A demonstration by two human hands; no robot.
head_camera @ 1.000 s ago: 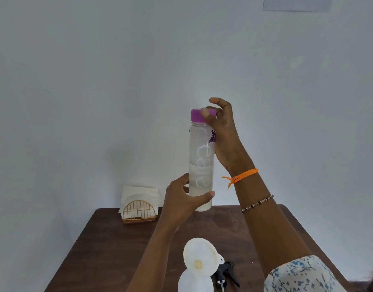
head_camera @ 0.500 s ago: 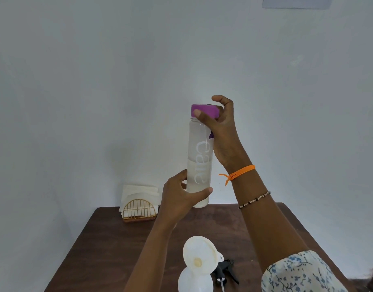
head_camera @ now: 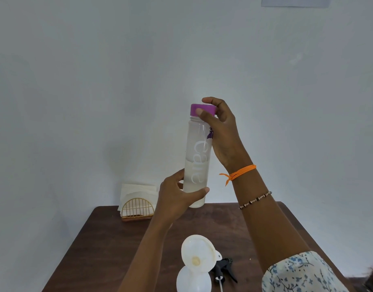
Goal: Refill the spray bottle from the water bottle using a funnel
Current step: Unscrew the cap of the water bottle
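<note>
Pale bare wall is filling most of the view, and a dark wooden table (head_camera: 109,245) is reaching toward the camera below it. Held upright above the far part of the table, the water bottle (head_camera: 197,157) is showing water up to about its middle. The left hand (head_camera: 177,197) is wrapping its fingers and thumb around the lower body, while the right hand (head_camera: 221,131) is pinching the purple cap (head_camera: 203,110) between thumb and curled fingers.

The step in hand looks like unscrewing the cap. To do it well, the lower grip should be staying firm and the bottle vertical while only the cap is turning, so nothing spills when it comes free.

At the near edge, the white funnel (head_camera: 197,253) is sitting in the neck of the spray bottle (head_camera: 193,281), with the black trigger head (head_camera: 223,268) lying just beside it to the right. A gold wire napkin holder (head_camera: 137,207) is standing at the far left corner.

White lettering is running up the bottle; it seems to read "care", though not clearly.
</note>
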